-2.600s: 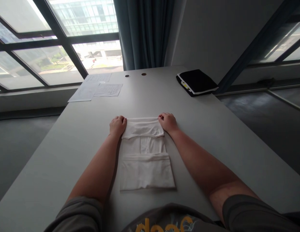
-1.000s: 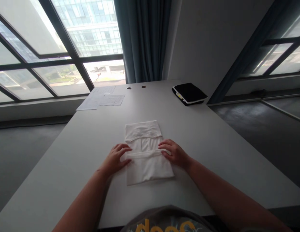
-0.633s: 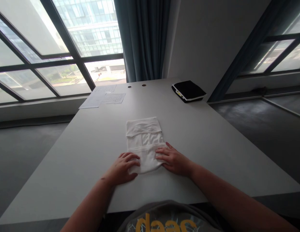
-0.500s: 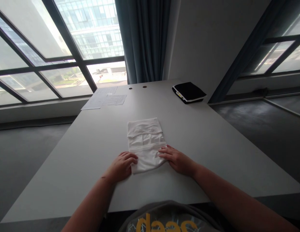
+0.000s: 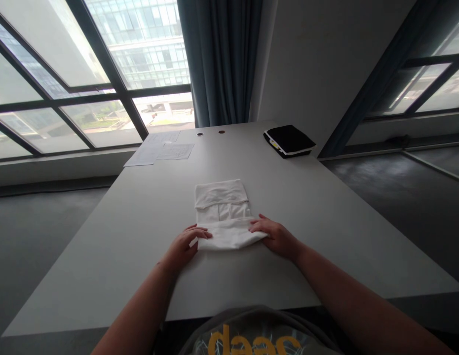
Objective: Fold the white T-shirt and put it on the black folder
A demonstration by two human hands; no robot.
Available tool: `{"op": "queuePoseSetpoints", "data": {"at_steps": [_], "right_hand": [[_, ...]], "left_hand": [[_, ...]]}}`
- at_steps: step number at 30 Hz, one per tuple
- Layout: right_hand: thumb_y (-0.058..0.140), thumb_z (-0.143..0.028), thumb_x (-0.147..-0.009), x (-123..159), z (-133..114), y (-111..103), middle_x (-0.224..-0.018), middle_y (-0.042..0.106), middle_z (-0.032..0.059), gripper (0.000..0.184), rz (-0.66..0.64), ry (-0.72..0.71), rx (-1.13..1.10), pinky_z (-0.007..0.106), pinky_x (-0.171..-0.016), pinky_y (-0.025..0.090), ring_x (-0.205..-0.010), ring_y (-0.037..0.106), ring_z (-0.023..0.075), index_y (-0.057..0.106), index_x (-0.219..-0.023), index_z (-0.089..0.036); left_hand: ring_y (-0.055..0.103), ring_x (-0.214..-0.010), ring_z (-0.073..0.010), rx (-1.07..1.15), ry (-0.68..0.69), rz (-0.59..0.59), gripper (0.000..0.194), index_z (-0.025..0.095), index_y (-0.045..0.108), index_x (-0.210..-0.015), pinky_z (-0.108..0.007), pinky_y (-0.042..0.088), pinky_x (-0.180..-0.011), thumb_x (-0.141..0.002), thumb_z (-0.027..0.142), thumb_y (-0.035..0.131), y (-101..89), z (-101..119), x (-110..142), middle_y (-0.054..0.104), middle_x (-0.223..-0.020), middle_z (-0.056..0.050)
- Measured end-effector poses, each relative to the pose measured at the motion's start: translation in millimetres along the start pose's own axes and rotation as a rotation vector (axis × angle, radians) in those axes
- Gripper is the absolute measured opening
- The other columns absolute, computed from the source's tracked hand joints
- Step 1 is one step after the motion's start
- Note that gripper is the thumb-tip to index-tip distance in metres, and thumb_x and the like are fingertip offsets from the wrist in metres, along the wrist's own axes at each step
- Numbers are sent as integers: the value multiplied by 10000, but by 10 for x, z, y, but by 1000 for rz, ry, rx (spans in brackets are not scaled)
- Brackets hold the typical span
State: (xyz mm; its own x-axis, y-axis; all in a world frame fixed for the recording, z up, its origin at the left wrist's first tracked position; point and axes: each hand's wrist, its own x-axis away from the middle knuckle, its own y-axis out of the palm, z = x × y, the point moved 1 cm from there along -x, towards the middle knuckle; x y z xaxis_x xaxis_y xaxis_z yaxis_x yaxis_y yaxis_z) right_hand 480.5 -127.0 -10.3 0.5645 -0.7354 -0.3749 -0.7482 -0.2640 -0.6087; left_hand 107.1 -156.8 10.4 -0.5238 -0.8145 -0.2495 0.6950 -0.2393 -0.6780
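Observation:
A white folded garment lies on the table in front of me; I cannot tell its exact kind. Its far part is folded over, and the near part makes a narrow band across the front. At the band's left end is my left hand, fingers on top of the fabric and thumb below, closed on the edge. My right hand grips the right end, fingertips over the cloth, and the fabric there is pulled out to the side. The cloth between my hands hangs slightly wrinkled.
The white table reaches toward a window and a blue curtain. Paper sheets lie at its far left. A black case-like object with a white edge sits at the far right. Two round holes are near the back edge.
Both hands have moved slightly away from me with the garment's near edge. The near band has become narrower, and its right end is drawn further right.

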Motion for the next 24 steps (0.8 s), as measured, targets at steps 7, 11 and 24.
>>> {"op": "queuePoseSetpoints", "data": {"at_steps": [7, 11, 24], "right_hand": [[560, -514, -1004, -3, -296, 20, -873, 738, 45, 334, 139, 222, -245, 347, -851, 589, -847, 707, 215, 713, -981, -218], [520, -560, -1011, -96, -446, 89, -786, 665, 10, 378, 237, 280, -260, 277, -697, 528, -731, 614, 180, 689, -989, -223], [543, -376, -956, -665, 50, 153, -699, 683, 5, 414, 386, 620, 262, 271, -584, 404, -600, 640, 213, 543, -1319, -178]], "left_hand": [[666, -788, -171, 162, -274, 266, 400, 215, 678, -973, -287, 549, -778, -974, 584, 523, 55, 13, 95, 717, -821, -22], [500, -645, -120, 222, -367, 411, 511, 204, 635, -952, -225, 426, -608, -974, 682, 453, 112, 139, 66, 576, -705, 25], [588, -716, -172, -333, -628, 320, 402, 234, 589, -773, -275, 327, -652, -1036, 446, 371, 12, -196, -803, 695, -768, -39]]}}
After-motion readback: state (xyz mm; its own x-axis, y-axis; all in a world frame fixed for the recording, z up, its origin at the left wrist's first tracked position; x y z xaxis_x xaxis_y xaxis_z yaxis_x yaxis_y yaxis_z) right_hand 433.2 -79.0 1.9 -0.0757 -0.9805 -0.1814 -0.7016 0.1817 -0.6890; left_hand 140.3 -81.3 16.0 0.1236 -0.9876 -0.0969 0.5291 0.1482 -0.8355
